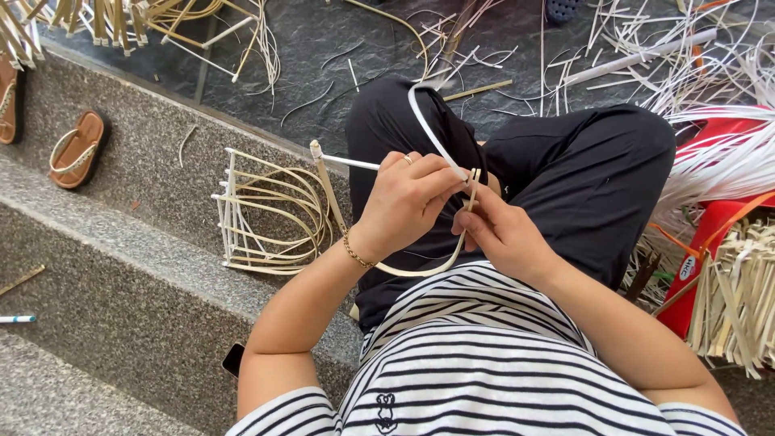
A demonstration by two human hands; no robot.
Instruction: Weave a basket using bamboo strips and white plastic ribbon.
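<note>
Far left edge: two brown sandals (pixel 75 150) on the upper granite step (pixel 137 161), one cut off by the frame. A blue-and-white stick (pixel 16 319) lies on the lower step, left centre.

Left of centre: a small open frame of bent cane (pixel 270 214), pale strips looped between thin white uprights, resting on the step edge beside the person's knee. It looks only part built (ribs in place, no filling between them), so by my reading most of the weaving is left to do.

Centre: left hand (pixel 408 206), ring and bracelet on it, fingers pinched shut on a white strip (pixel 428 129) that arcs up over the black trousers (pixel 581 178). Right hand (pixel 504 238) just beside it, touching, thumb and fingers closed on the tan strip (pixel 420 270) where the two strips meet; that tan strip curves down below the left wrist and back up to the fingers. Both hands are together over the lap, each clamped on the strips. A thin white rod (pixel 351 162) runs from the frame toward the left hand.

Upper frame: loose offcuts (pixel 500 56) scattered over the dark floor, bundles of cane at upper left.

Right: red plastic stool (pixel 718 218) with a sheaf of white strips over it, and a bundle of flat tan strips (pixel 739 299) at lower right. Nothing lies between the hands and the frame, though the litter crowds the floor around the knees
</note>
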